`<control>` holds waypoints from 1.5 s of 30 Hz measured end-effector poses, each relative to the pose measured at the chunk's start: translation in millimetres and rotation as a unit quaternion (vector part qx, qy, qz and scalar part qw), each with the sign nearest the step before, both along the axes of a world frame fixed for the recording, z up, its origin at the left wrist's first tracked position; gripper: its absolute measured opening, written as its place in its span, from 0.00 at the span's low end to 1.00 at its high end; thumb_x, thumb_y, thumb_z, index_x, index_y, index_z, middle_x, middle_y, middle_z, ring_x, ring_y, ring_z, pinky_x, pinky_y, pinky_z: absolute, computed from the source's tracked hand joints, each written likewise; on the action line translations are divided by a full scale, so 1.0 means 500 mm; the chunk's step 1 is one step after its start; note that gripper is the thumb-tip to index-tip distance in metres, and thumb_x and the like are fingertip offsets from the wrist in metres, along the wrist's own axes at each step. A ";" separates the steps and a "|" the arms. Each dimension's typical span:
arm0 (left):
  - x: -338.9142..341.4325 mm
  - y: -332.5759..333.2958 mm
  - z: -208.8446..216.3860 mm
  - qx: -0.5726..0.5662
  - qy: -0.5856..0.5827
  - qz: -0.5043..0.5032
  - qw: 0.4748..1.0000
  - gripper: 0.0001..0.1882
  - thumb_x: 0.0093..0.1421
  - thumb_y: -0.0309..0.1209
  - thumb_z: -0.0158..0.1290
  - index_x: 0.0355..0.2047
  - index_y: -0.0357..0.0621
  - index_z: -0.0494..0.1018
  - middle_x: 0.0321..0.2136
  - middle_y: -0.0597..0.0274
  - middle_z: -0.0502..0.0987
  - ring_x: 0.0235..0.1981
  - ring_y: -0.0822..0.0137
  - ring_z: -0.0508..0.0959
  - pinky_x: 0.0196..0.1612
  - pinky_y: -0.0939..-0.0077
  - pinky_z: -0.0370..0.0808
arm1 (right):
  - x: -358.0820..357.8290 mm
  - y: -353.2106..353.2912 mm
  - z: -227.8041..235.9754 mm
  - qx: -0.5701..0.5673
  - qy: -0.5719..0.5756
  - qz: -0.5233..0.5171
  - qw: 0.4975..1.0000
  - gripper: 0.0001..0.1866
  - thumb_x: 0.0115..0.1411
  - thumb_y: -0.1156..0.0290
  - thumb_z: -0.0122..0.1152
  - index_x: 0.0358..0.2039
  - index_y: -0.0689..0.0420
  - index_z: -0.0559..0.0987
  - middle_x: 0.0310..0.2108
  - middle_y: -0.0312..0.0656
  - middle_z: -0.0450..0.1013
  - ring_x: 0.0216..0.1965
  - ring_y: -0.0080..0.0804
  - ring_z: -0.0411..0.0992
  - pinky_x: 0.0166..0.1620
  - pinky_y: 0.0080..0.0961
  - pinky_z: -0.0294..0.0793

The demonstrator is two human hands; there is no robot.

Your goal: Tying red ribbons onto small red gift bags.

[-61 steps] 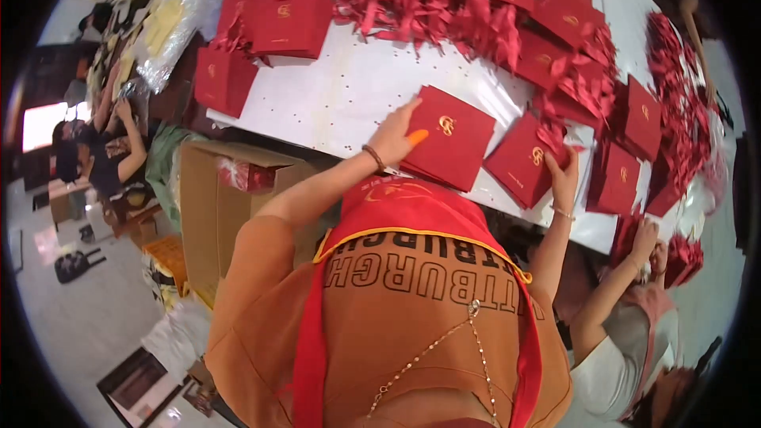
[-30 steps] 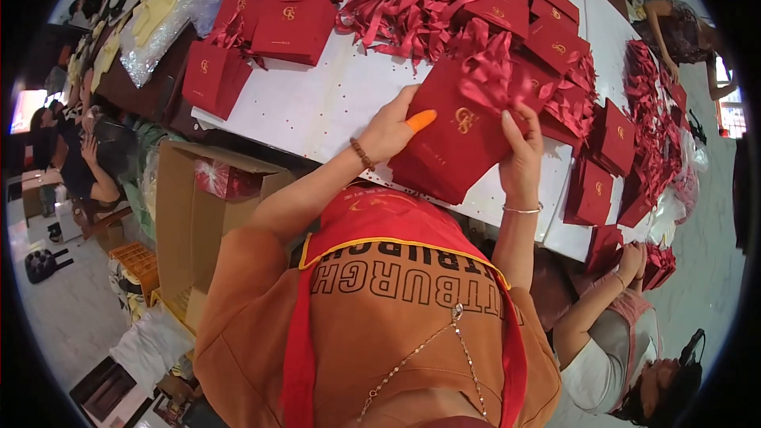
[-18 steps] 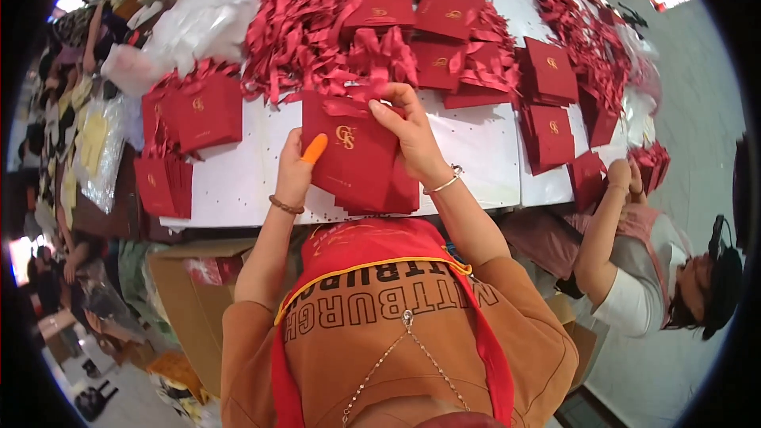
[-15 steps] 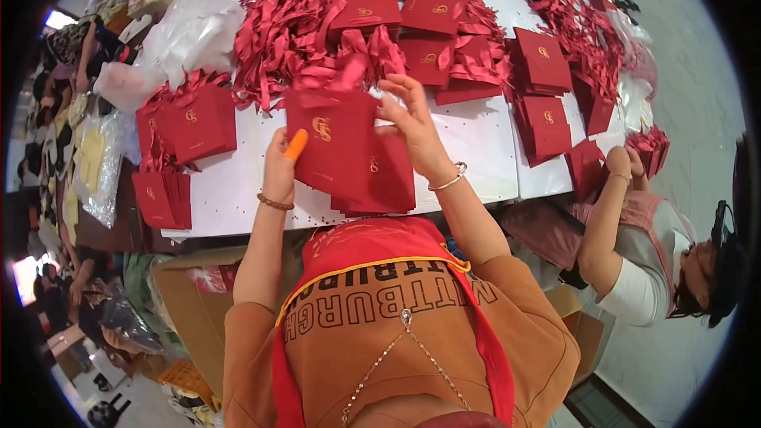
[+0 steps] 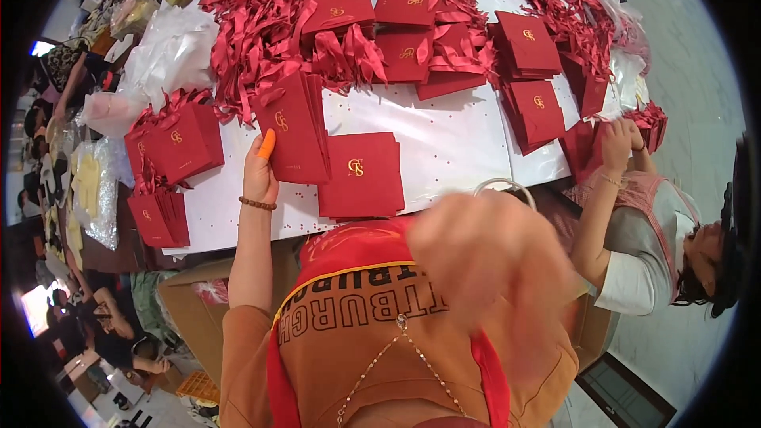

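Note:
My left hand (image 5: 260, 176), with an orange cover on its thumb, is closed on the edge of some red paper bags (image 5: 295, 131) with a gold mark. They stand tilted over the white table, several layers thick. Right beside them a stack of flat red bags (image 5: 361, 176) lies at the table's near edge. My right hand (image 5: 495, 269) is raised close to the camera over my chest, smeared by motion. Whether its fingers hold anything cannot be made out.
Red ribbons (image 5: 254, 32) lie heaped at the back left of the table (image 5: 460, 139). More bags (image 5: 408, 0) are at the back, with others (image 5: 178, 143) at the left and right. A co-worker's hands (image 5: 618, 143) work at the right. Clear plastic bags (image 5: 170, 47) lie at left.
My right hand has left the bags and risen toward the camera. My left hand has carried its bags slightly left, so the flat stack beside them is now uncovered.

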State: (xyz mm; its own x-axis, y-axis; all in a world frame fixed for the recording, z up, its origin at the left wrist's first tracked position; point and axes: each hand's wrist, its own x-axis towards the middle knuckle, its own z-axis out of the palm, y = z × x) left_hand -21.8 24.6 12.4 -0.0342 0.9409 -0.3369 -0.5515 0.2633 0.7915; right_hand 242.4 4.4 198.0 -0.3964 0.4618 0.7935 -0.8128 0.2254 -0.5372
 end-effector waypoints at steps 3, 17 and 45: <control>0.011 0.002 -0.005 -0.007 0.007 -0.015 1.000 0.13 0.60 0.32 0.47 0.43 0.39 0.67 0.40 0.64 0.73 0.41 0.74 0.72 0.45 0.80 0.69 | 0.005 0.007 0.107 0.180 0.014 0.057 0.982 0.03 0.55 0.65 0.55 0.25 0.45 0.76 0.24 0.38 0.70 0.14 0.26 0.59 0.17 0.22 0.50; 0.033 -0.002 -0.007 -0.022 0.004 -0.007 1.000 0.12 0.60 0.30 0.46 0.43 0.38 0.66 0.39 0.63 0.73 0.41 0.73 0.72 0.46 0.80 0.68 | 0.008 0.012 0.181 0.219 -0.045 0.055 0.973 0.07 0.54 0.61 0.55 0.22 0.44 0.74 0.12 0.30 0.58 0.09 0.18 0.52 0.14 0.16 0.45; 0.018 0.053 0.068 0.051 0.010 0.096 0.994 0.14 0.58 0.26 0.46 0.45 0.35 0.65 0.43 0.59 0.70 0.44 0.69 0.70 0.48 0.75 0.67 | 0.065 0.086 -0.353 -0.397 -0.389 -0.380 0.740 0.32 0.55 0.58 0.56 0.56 0.57 0.57 0.50 0.41 0.61 0.49 0.29 0.61 0.46 0.24 0.62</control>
